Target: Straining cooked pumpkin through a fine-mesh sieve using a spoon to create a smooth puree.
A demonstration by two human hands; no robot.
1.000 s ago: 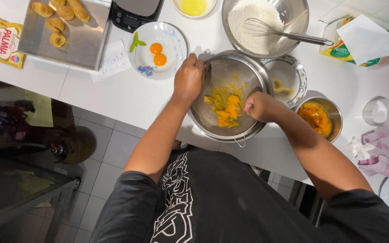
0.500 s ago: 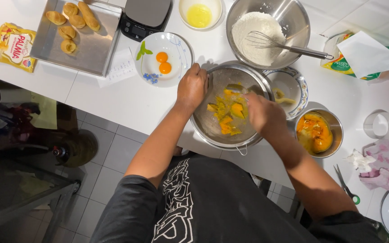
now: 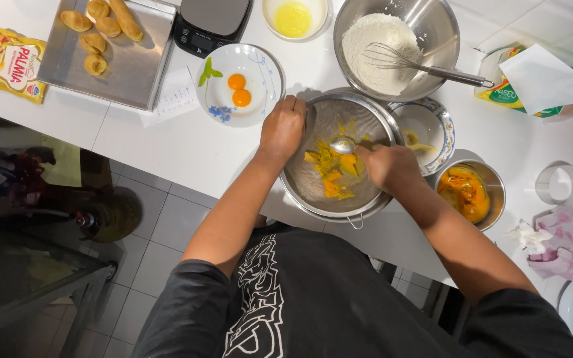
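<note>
Your left hand (image 3: 282, 129) grips the rim of the round metal sieve (image 3: 313, 192) on its far-left side, fingers curled closed over the edge, as it did a second ago. Your right hand (image 3: 386, 167) is closed around the handle of a small metal spoon (image 3: 343, 145), whose bowl now shows clearly above the orange cooked pulp (image 3: 331, 174). A second ago that hand lay lower over the pulp and hid the spoon; it has since drawn toward the right rim, so the spoon bowl now rests at the upper edge of the pulp.

The pulp, which half a second ago sat in thicker chunks across the middle of the mesh, now lies thinner and smeared toward the centre and lower part. Judged from this, the pressing is underway, with lumps left to work.

Near the sieve:
- to its right, a blue-rimmed white bowl (image 3: 440, 126), nearly empty;
- below that, a small steel bowl of orange pieces (image 3: 467, 192);
- above, a steel mixing bowl of flour with a wire whisk (image 3: 396, 43);
- to the left, a white plate with two egg yolks (image 3: 240, 85).
</note>
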